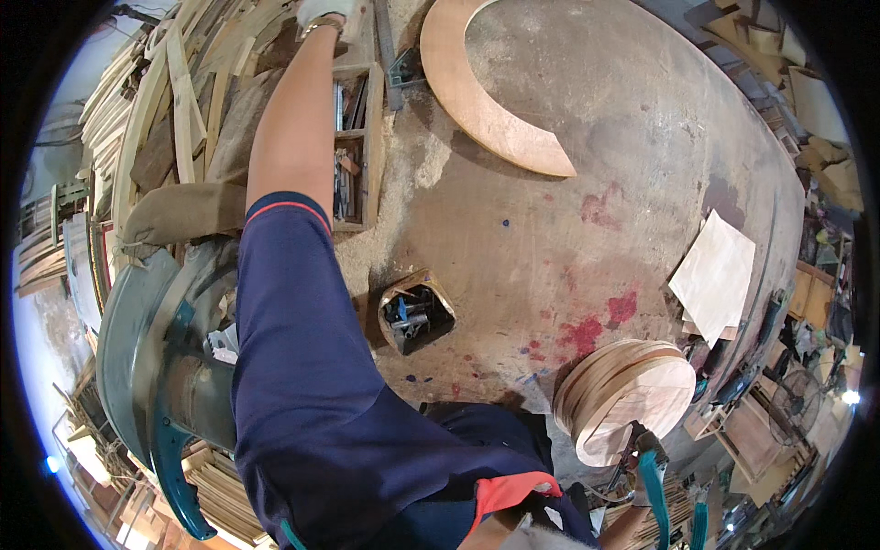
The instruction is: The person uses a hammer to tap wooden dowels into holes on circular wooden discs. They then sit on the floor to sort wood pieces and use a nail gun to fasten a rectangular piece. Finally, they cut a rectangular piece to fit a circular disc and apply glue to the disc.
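My left arm reaches far out across the workbench (513,238) in a dark blue sleeve. At its end my left hand (327,11), in a white glove, is cut off by the top edge, so its fingers do not show. A wooden tray (372,156) with compartments of small tools lies beside that forearm. At the lower right, part of my right forearm (625,527) appears. The right hand's fingers are hidden around a dark object (642,443) beside a stack of round wooden discs (628,394); I cannot make out its kind.
A curved flat wooden piece (449,82) lies at the far side. An open box of dark metal parts (417,312) stands near me. Thin pale sheets (715,275) lie at the right. Wood strips (183,101) and a green machine (137,339) are at the left.
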Demonstrator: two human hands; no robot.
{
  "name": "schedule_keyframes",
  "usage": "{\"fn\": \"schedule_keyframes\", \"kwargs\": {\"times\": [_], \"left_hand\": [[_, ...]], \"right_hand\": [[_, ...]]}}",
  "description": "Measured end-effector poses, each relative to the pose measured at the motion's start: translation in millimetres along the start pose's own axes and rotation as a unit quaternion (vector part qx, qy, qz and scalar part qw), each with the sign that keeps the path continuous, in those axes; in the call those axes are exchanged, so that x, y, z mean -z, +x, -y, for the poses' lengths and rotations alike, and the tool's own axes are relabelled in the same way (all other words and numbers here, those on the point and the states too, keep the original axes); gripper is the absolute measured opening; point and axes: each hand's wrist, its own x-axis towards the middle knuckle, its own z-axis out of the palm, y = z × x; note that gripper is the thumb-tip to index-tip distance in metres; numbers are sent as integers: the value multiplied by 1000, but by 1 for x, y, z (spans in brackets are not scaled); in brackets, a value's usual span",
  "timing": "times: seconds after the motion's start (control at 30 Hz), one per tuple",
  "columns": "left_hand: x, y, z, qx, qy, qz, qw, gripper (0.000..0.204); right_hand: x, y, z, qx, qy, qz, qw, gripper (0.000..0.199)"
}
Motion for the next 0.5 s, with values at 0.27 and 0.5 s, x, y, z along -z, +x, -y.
{"fn": "schedule_keyframes", "kwargs": {"times": [0.27,0.5], "left_hand": [[15,-56,-36,42,20,26,999,43],[172,-169,-54,140,-349,54,925,42]], "right_hand": [[-9,-24,-16,-99,110,-55,988,52],[12,-9,-80,-38,26,-29,999,59]]}}
